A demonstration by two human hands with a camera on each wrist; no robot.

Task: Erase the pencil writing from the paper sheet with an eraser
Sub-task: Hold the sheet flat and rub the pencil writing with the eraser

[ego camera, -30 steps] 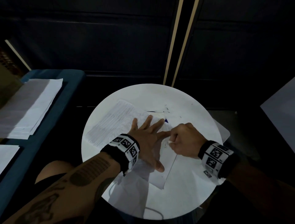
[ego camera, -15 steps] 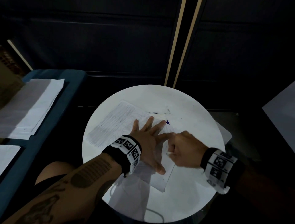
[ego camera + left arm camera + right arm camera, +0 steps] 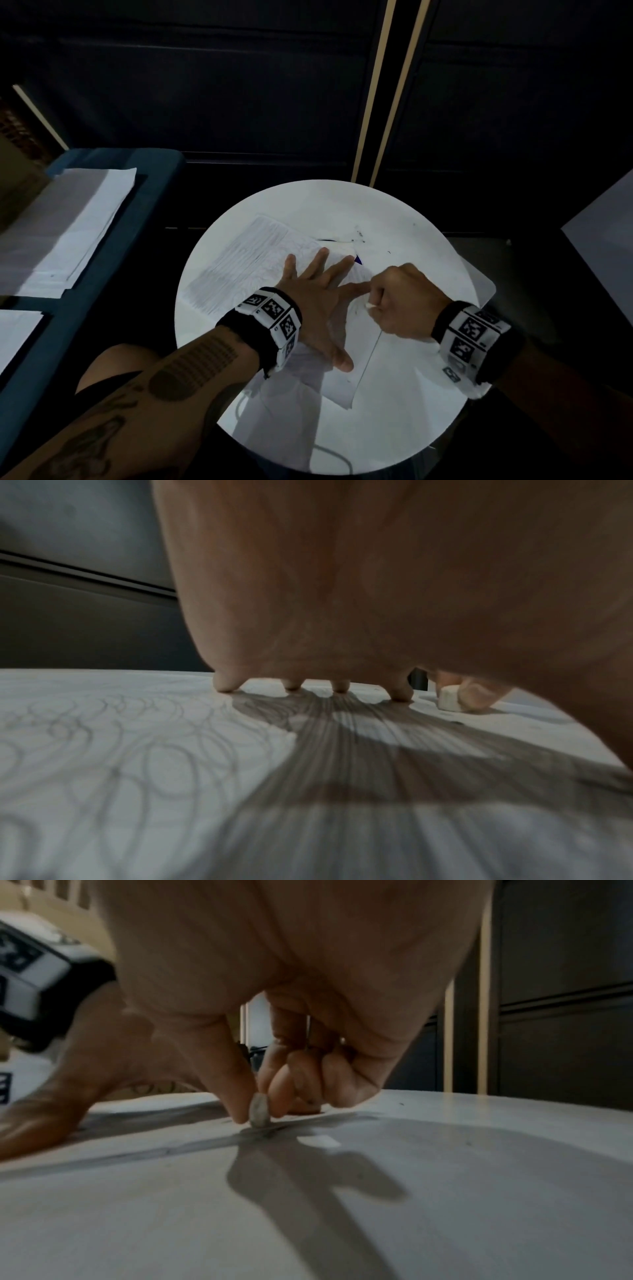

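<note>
Left hand [image 3: 315, 305] lies flat, fingers splayed, pinning the paper sheet [image 3: 253, 260] so the right hand [image 3: 400, 305], pinching the eraser [image 3: 450, 700] beside it, can rub.

Sheet [image 3: 246, 267] at frame centre is thin matt paper, a bit wrinkly, grey with pencil scribble. Table [image 3: 411, 411] under it looks smooth, faintly satin white. Eraser [image 3: 450, 700] is a dull, chalky white rubber nub. Upper-left stack [image 3: 68, 226] is paper too.

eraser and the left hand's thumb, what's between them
Only bare paper sheet with faint pencil marks lies between the eraser and the left hand thumb, in the head view.
</note>
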